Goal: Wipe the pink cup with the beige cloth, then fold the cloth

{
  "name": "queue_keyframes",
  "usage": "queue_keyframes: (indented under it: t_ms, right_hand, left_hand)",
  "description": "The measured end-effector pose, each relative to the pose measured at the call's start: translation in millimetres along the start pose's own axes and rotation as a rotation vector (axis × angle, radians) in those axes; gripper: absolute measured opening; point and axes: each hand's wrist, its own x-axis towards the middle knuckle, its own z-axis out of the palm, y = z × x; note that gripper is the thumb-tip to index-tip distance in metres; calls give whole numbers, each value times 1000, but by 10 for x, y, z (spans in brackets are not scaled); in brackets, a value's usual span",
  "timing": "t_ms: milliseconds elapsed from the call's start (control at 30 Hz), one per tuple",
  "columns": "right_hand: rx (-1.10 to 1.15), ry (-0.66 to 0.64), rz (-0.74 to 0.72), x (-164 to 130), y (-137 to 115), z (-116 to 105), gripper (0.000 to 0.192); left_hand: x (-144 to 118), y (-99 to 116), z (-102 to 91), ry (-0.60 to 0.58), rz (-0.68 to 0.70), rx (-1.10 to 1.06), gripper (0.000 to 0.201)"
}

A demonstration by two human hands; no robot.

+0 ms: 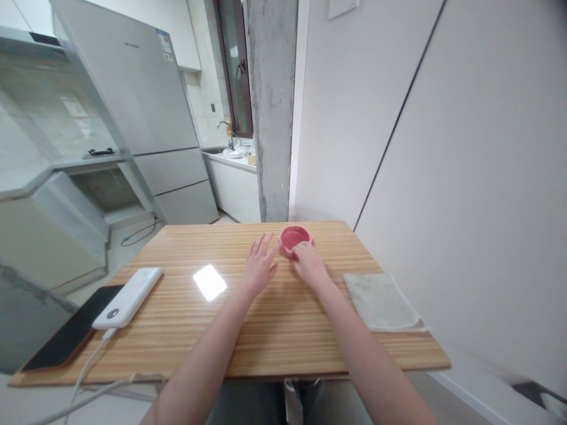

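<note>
A person's right hand (309, 264) had its grip closed on the near rim of a small, round pink bowl (295, 237) at the far part of a glossy wood-grained tabletop (274, 348), while the left hand (259, 265), its grip wide with fingers spread, was just beside it. A flat pale grey cloth (383, 301) lay at right; at left, a white rectangular power bank (130, 298) overlapped a flat black slab (66, 336). Beyond stood a silver-grey refrigerator (146, 88), its lettering (132, 45) and blue-and-white label (163, 44) too small to read.
</note>
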Motion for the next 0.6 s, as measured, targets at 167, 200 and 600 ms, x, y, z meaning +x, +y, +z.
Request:
queue_keyframes:
  t_ms: [167,200,600]
  right_hand:
    - [233,-9,-171,-17,-410,101,7]
    - [278,15,-172,-25,-430,104,13]
    - [301,105,27,-63,-133,288,40]
  left_hand:
    - [-13,-153,-225,-111,189,-41,12]
    - [-37,-206,-248,-119,190,-71,8]
    - [-520,-1425,-687,-77,-585,486,30]
